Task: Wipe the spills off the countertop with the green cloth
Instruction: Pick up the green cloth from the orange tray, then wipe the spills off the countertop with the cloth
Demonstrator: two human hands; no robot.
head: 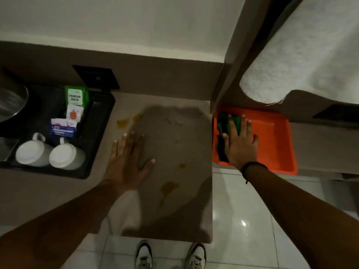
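Two hands flat, open: right hand (pixel 240 144) atop crumpled green cloth (pixel 223 123) in orange plastic tray (pixel 275 140), ungrasped; left hand (pixel 128 162) on grey desk (pixel 186 148). Next: grip, carry left to amber spills (pixel 169 188).

"premium green" on the green sachet (pixel 76 95) in the black tray (pixel 101 121); other sachets' print unreadable

Two white mugs (pixel 34 152) (pixel 67 156), one black tray (pixel 97 121), one orange tray (pixel 275 140), one green cloth (pixel 223 123), two hands (pixel 126 164) (pixel 240 146), two shoes (pixel 143 255) (pixel 196 257), about four sachets (pixel 76 96), roughly six brown spills (pixel 169 188) on one countertop (pixel 184 220)
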